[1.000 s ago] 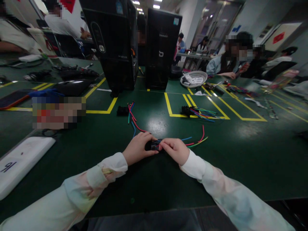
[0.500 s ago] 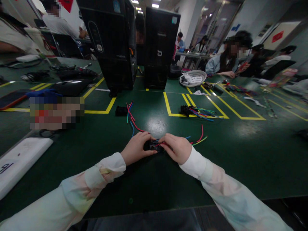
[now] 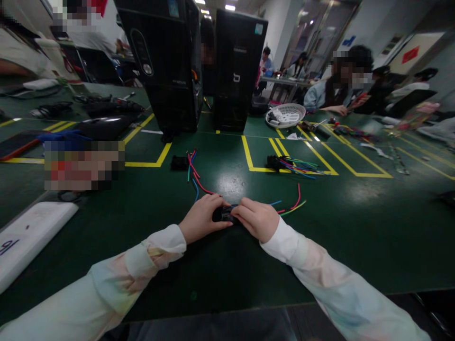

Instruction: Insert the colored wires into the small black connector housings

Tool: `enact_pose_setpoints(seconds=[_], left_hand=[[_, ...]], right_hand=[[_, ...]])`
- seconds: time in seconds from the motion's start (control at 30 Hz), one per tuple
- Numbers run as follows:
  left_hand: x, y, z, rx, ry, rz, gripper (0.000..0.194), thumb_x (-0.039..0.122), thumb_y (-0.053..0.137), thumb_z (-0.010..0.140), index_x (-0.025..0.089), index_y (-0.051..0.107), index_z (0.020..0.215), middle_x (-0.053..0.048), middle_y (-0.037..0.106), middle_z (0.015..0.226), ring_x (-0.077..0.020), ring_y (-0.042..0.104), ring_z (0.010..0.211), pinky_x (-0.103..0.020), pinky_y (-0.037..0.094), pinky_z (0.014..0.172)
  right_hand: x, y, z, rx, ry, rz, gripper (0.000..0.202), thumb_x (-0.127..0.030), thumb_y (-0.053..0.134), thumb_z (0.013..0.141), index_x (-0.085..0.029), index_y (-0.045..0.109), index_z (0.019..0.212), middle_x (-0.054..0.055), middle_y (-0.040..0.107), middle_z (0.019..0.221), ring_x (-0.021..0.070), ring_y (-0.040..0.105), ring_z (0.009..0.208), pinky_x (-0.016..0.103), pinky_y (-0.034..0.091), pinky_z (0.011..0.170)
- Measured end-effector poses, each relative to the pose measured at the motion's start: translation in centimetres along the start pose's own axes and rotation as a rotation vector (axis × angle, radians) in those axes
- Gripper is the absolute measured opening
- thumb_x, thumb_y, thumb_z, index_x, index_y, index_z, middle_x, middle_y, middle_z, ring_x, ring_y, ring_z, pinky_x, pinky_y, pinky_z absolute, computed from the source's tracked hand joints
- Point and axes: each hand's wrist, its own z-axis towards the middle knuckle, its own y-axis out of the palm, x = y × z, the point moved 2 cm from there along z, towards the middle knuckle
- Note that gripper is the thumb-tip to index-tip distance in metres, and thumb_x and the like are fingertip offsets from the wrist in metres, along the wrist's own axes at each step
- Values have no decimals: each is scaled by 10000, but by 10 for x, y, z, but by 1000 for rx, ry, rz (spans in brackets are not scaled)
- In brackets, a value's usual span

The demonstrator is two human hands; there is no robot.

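Observation:
Low over the green table (image 3: 220, 265), my left hand (image 3: 204, 215) grips a small black block with wires (image 3: 226, 214), thumb below and fingers above. At the block's right side is my right hand (image 3: 258, 218), its thumb and fingertips pinched together against the block. What lies inside that pinch is too small to make out. Red wire (image 3: 205, 189) and blue wire (image 3: 196, 189) run out beyond my left hand. Past my right hand lie another red wire (image 3: 297, 196) and a yellow-green wire (image 3: 296, 207). Their ends at the block are hidden by my fingers.
Two black computer towers (image 3: 234, 71) stand ahead. A black block (image 3: 179, 163) and a wired black connector (image 3: 273, 162) lie before me. Behind are a white basket (image 3: 286, 116) and a person (image 3: 320, 97); a white power strip (image 3: 39, 237) is at left.
My right hand has shifted slightly left, with its fingertips closer over the block. The red wire formerly visible across the block is now covered. My left hand stays nearly still.

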Motion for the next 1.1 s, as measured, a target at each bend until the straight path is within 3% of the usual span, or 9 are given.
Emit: enact_pose_setpoints(seconds=[0.27, 0.43, 0.6, 0.7, 0.83, 1.1], left_hand=[[1, 0, 0, 14, -6, 5, 376, 445, 657, 685, 208, 560, 960, -38, 566, 962, -219, 510, 908, -354, 426, 792], [2, 1, -1, -18, -18, 36, 378, 463, 639, 697, 211, 559, 967, -40, 560, 972, -223, 503, 918, -348, 419, 782], [5, -1, 0, -45, -13, 48, 360, 472, 633, 702, 214, 563, 943, -34, 563, 940, -222, 503, 900, -335, 417, 760], [6, -1, 0, -41, -8, 42, 359, 461, 641, 698, 213, 562, 945, -32, 564, 943, -222, 502, 904, -333, 414, 763], [4, 0, 0, -31, -7, 27, 363, 449, 653, 690, 210, 560, 946, -29, 564, 938, -215, 505, 894, -330, 415, 765], [3, 0, 0, -28, -30, 27, 365, 431, 661, 685, 211, 567, 960, -37, 570, 972, -223, 506, 931, -337, 414, 783]], right_hand=[[0, -6, 1, -83, -34, 53, 200, -207, 361, 901, -181, 557, 870, 21, 510, 768, 105, 476, 645, 220, 314, 570], [2, -4, 0, -35, -66, 116, 215, -231, 345, 909, -178, 549, 866, 19, 518, 764, 104, 476, 642, 213, 325, 578], [1, -2, 2, -6, 18, 72, 244, -251, 332, 918, -177, 549, 832, 19, 522, 761, 103, 488, 647, 210, 322, 576], [2, -4, 3, -45, 57, 31, 231, -251, 350, 911, -180, 549, 816, 19, 537, 771, 105, 501, 660, 215, 311, 566], [4, -4, 1, -106, -8, 60, 179, -205, 383, 885, -185, 552, 829, 12, 572, 752, 106, 521, 658, 219, 305, 560], [2, 1, -3, -18, -43, 183, 169, -221, 401, 883, -183, 558, 832, 11, 641, 743, 108, 572, 640, 213, 336, 561]])
